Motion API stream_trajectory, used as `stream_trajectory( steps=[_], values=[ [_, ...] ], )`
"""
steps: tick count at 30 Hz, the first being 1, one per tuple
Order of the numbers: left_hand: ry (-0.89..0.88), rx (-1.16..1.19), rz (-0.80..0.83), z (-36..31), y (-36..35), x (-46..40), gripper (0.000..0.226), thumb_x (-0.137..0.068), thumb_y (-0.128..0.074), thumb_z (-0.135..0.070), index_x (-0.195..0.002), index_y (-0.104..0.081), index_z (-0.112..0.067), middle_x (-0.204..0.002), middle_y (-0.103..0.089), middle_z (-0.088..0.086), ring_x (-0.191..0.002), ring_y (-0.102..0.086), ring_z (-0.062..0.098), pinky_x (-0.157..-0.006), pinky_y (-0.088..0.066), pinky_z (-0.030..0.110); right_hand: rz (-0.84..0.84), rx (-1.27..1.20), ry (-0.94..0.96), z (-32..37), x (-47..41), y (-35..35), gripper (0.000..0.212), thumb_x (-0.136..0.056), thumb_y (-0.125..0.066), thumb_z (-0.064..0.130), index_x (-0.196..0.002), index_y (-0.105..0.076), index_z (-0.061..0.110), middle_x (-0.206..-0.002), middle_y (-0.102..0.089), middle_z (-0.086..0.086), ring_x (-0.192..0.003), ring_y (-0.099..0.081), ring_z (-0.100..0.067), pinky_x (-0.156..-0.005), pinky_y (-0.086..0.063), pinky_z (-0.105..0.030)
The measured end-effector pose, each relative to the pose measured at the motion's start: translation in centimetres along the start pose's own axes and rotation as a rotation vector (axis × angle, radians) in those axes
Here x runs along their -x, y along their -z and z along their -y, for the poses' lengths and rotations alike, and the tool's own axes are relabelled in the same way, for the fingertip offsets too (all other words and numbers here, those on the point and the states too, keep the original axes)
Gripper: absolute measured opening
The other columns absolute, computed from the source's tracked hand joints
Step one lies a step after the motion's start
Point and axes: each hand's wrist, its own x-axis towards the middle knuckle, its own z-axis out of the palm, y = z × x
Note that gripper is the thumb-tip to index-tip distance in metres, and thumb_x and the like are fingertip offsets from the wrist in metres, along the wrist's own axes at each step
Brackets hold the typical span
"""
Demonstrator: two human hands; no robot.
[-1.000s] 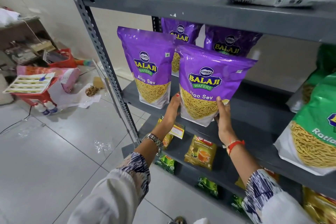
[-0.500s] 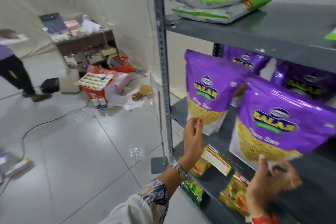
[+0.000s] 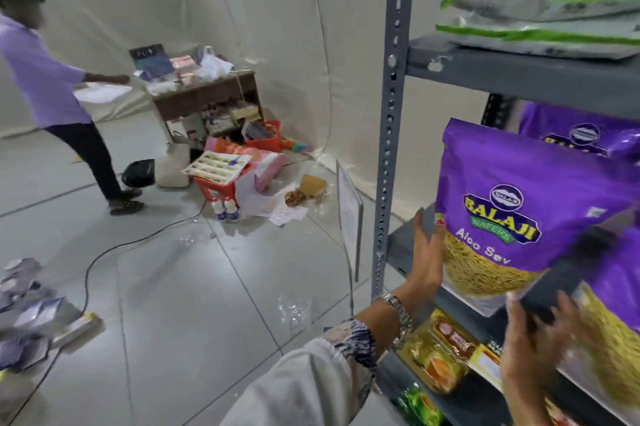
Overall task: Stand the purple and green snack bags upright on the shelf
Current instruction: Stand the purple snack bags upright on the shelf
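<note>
A purple Balaji Aloo Sev bag stands upright at the left end of the grey middle shelf. My left hand grips its lower left edge, fingers behind and thumb in front. A second purple bag is cut off at the right edge, and my blurred right hand holds its lower left side. A third purple bag stands behind them. Green-and-white bags lie flat in a stack on the top shelf.
The shelf's perforated post rises just left of my left hand. Small packets fill the lower shelf. A clear sign stand leans by the post. A person stands at a cluttered table; a cable crosses the floor.
My view has swung left. My left hand left the second bag and took the left bag's edge. My right hand stayed on the second bag, now at the frame's right edge.
</note>
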Motion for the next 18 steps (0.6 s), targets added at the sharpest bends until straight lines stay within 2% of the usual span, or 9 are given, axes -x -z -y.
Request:
stream_trajectory(
  steps=[2, 4, 6, 8, 9, 12, 14, 16, 18],
  values=[
    [0.019, 0.008, 0.072, 0.2, -0.2, -1.2, 0.087, -0.068, -0.040, -0.068, -0.141, -0.010, -0.032, -0.124, -0.050, -0.008, -0.096, -0.060, -0.002, -0.080, -0.051, 0.017, 0.070, 0.025, -0.165, 1.1, -1.0, -0.9, 0.085, -0.073, -0.058, 0.060, -0.139, -0.032, 0.012, -0.143, -0.038, -0.019, -0.127, -0.044, -0.033, -0.101, -0.038, -0.023],
    [0.032, -0.021, 0.079, 1.6, -0.6, -2.3, 0.096, -0.061, -0.043, -0.080, -0.140, -0.017, -0.032, -0.135, -0.051, 0.002, -0.110, -0.060, 0.014, -0.094, -0.051, 0.034, 0.166, 0.021, -0.156, 1.0, -1.4, -1.0, 0.066, -0.081, -0.059, 0.044, -0.133, -0.036, 0.009, -0.139, -0.046, -0.021, -0.123, -0.050, -0.029, -0.093, -0.042, -0.014],
    [0.043, -0.037, 0.087, 2.8, -1.0, -3.3, 0.103, -0.056, -0.044, -0.086, -0.140, -0.021, -0.031, -0.142, -0.045, 0.011, -0.119, -0.056, 0.025, -0.098, -0.048, 0.045, 0.179, -0.004, -0.182, 1.1, -1.7, -1.1, 0.057, -0.084, -0.059, 0.037, -0.131, -0.040, 0.010, -0.138, -0.049, -0.018, -0.123, -0.051, -0.025, -0.098, -0.044, -0.021],
    [0.032, -0.002, 0.101, 2.8, -1.3, -3.6, 0.115, -0.050, -0.044, -0.088, -0.143, -0.016, -0.026, -0.141, -0.045, 0.009, -0.114, -0.058, 0.020, -0.092, -0.053, 0.035, 0.213, -0.026, -0.207, 1.4, -1.9, -1.5, 0.064, -0.085, -0.059, 0.041, -0.136, -0.037, 0.012, -0.139, -0.049, -0.013, -0.126, -0.050, -0.024, -0.107, -0.041, -0.039],
    [0.020, 0.013, 0.102, 2.6, -1.3, -3.6, 0.121, -0.048, -0.045, -0.089, -0.144, -0.013, -0.023, -0.142, -0.044, 0.009, -0.113, -0.059, 0.018, -0.089, -0.054, 0.030, 0.217, -0.048, -0.226, 1.6, -1.9, -1.6, 0.060, -0.087, -0.059, 0.039, -0.136, -0.036, 0.013, -0.138, -0.050, -0.010, -0.125, -0.051, -0.020, -0.106, -0.041, -0.040],
    [0.014, 0.076, 0.117, 2.3, -1.3, -3.5, 0.128, -0.043, -0.044, -0.091, -0.145, -0.008, -0.021, -0.150, -0.033, 0.011, -0.122, -0.051, 0.022, -0.091, -0.053, 0.033, 0.185, -0.115, -0.276, 2.3, -1.8, -1.7, 0.043, -0.091, -0.055, 0.021, -0.129, -0.035, 0.025, -0.122, -0.053, 0.008, -0.107, -0.055, 0.009, -0.089, -0.045, -0.014],
    [0.029, 0.054, 0.133, 2.1, -1.3, -3.2, 0.125, -0.044, -0.042, -0.091, -0.144, -0.010, -0.022, -0.149, -0.035, 0.009, -0.125, -0.050, 0.020, -0.097, -0.049, 0.037, 0.177, -0.138, -0.268, 2.4, -1.9, -1.9, 0.042, -0.092, -0.055, 0.016, -0.125, -0.032, 0.027, -0.115, -0.051, 0.017, -0.094, -0.053, 0.024, -0.076, -0.044, -0.001],
    [0.018, 0.040, 0.160, 1.9, -1.1, -3.1, 0.111, -0.052, -0.043, -0.087, -0.137, -0.021, -0.018, -0.127, -0.056, 0.004, -0.103, -0.064, 0.007, -0.081, -0.055, 0.027, 0.165, -0.167, -0.272, 2.5, -2.0, -1.9, 0.045, -0.088, -0.058, 0.023, -0.125, -0.034, 0.027, -0.120, -0.055, 0.009, -0.098, -0.056, 0.018, -0.079, -0.046, -0.004],
    [-0.015, 0.041, 0.167, 2.0, -0.8, -3.1, 0.076, -0.076, -0.038, -0.071, -0.131, -0.028, -0.018, -0.115, -0.060, 0.003, -0.091, -0.067, 0.005, -0.074, -0.055, 0.021, 0.168, -0.180, -0.278, 2.3, -2.2, -1.9, 0.053, -0.083, -0.057, 0.031, -0.130, -0.034, 0.025, -0.126, -0.054, 0.002, -0.106, -0.056, 0.009, -0.083, -0.048, -0.008]
  ],
)
